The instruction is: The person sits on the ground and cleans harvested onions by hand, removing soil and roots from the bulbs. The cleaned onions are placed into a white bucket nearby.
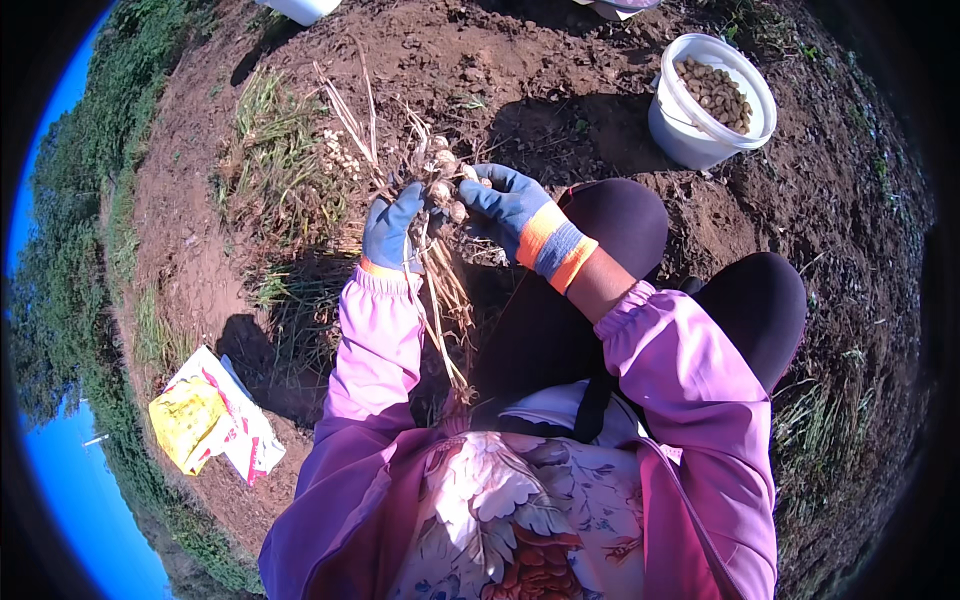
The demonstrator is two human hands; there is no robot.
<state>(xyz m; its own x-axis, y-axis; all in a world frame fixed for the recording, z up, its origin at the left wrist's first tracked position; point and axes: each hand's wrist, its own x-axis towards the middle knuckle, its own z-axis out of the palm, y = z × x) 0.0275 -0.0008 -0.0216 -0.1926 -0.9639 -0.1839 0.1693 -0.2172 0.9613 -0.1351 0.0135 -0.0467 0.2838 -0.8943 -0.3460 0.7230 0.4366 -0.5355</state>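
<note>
My left hand (394, 227), in a blue coated glove with an orange cuff, holds a dried plant bunch by its stems (442, 300). Round, pale brown pods or bulbs, which look like peanuts (442, 184), cluster at the bunch's root end, above and between my hands. My right hand (499, 202), in a matching glove with an orange and blue cuff, has its fingertips on the right side of this cluster, around a pale pod. To the right, a white plastic bucket (675, 127) stands on the soil with many brown pods (716, 94) inside.
Pulled plants with green and dry stalks (281, 165) lie to the left, with pale pods (339, 155) among them. A yellow and white plastic bag (217, 420) lies on the soil at lower left. Part of another white container (304, 6) shows at the top edge. My bent knees are at the right.
</note>
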